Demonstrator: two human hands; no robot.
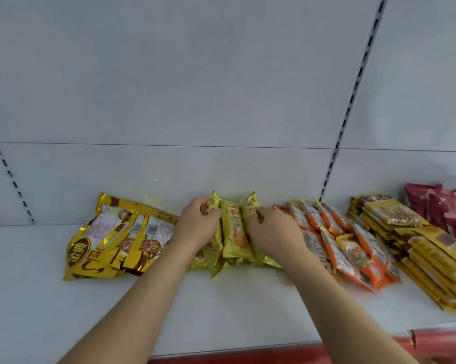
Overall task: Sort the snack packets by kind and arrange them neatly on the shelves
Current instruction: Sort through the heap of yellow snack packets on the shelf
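Both hands, left hand and right hand, pinch the small yellow-green foil packets, squaring them up; neighbouring kinds already grouped on the white shelf, tidying left.

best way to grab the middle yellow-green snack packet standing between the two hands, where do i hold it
Pinch the crimped top seam of the middle yellow-green snack packet, coming from above. It stands on edge, wedged between like packets that the left hand and right hand squeeze from both sides, so its flanks are blocked. Only the top edge and front face look free; the flat seam probably gives the best purchase.
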